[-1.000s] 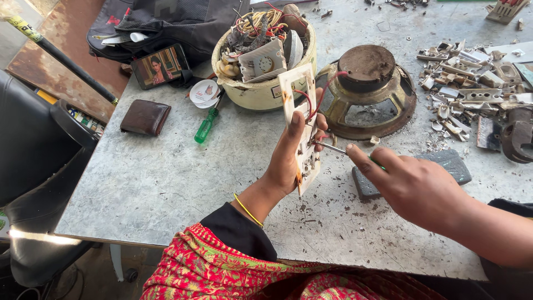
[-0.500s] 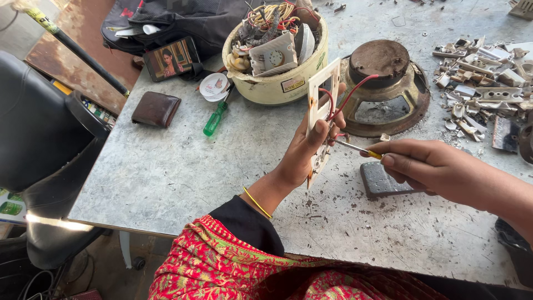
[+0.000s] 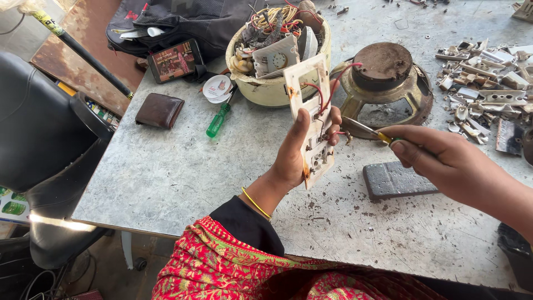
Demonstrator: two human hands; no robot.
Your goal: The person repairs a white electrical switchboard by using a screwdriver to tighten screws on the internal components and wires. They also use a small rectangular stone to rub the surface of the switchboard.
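My left hand [image 3: 294, 158] clamps a white switch plate [image 3: 312, 119] upright, long axis vertical, while my right hand [image 3: 444, 161] pinches a screwdriver [image 3: 363, 129] pointing leftward into its back.

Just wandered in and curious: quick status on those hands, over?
Left hand grips white plastic switch plate upright, red wires attached. Right hand holds yellow-handled screwdriver, tip at plate. Grey block lies below, apart.
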